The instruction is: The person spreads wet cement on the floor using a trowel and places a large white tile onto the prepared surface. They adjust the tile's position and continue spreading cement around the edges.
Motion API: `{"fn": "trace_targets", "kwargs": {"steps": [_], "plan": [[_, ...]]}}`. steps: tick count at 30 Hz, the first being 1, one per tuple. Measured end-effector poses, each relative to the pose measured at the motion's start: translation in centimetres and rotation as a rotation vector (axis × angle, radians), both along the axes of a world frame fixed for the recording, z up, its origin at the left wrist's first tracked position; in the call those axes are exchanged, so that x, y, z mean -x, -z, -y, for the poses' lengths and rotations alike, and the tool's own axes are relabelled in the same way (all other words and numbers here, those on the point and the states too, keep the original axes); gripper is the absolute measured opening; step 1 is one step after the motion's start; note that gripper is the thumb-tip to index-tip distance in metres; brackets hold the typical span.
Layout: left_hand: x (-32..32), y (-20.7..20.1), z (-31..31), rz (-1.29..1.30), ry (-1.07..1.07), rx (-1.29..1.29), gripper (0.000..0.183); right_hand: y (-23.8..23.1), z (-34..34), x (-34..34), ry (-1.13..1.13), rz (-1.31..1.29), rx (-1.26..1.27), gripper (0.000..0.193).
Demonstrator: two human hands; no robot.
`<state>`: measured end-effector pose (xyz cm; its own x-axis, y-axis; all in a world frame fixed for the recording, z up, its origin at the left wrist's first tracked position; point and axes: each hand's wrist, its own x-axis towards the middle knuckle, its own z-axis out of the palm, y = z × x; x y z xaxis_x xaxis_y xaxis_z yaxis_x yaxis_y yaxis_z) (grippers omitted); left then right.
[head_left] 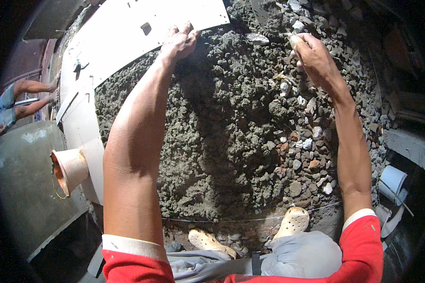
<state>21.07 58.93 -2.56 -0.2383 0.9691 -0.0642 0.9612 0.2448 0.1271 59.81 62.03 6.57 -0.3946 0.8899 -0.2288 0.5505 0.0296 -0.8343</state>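
My left hand (179,43) is at the edge of a large white board (123,42), its fingers apart and partly bent over that edge. I cannot see anything held in it. My right hand (314,56) is closed above the border between wet grey concrete mix (231,94) and loose stones (316,137). What its fingers close on, if anything, is hidden. Just beyond it, a flat grey shape (264,12) lies at the top edge of the view, too blended with the mix to name. Shadow from my body falls down the middle of the mix.
A thin string (264,219) runs in front of my pale clogs (295,221). An orange-stained bucket (71,172) lies tipped at the left, near a grey slab (28,165). A white bucket (392,181) is at the right. Another person's arms (33,87) reach the board's far-left edge.
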Motion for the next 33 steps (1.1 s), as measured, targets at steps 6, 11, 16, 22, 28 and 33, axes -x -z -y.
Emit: {"fn": "trace_targets", "kwargs": {"steps": [6,11,16,22,28,33], "plan": [[-0.5,-0.7,0.3,0.036,-0.027,0.016,0.060,-0.7,-1.0,0.5,-0.111,-0.123,0.475,0.036],[-0.4,-0.3,0.1,0.003,-0.026,-0.022,0.061,-2.6,-0.3,3.3,-0.143,-0.048,0.499,0.034],[-0.2,-0.1,0.1,-0.018,-0.013,0.000,0.060,-6.0,-0.7,2.9,-0.090,0.015,0.479,0.038],[-0.3,-0.2,-0.3,0.049,-0.029,0.043,0.061,-5.0,-2.4,3.7,-0.164,-0.035,0.518,0.039],[-0.6,-0.3,0.1,0.087,-0.011,0.029,0.061,-4.5,-2.2,3.5,-0.181,0.085,0.460,0.038],[-1.1,-0.1,-0.1,0.063,-0.081,-0.043,0.063,-4.6,-2.2,3.6,-0.146,0.013,0.527,0.038]]}}
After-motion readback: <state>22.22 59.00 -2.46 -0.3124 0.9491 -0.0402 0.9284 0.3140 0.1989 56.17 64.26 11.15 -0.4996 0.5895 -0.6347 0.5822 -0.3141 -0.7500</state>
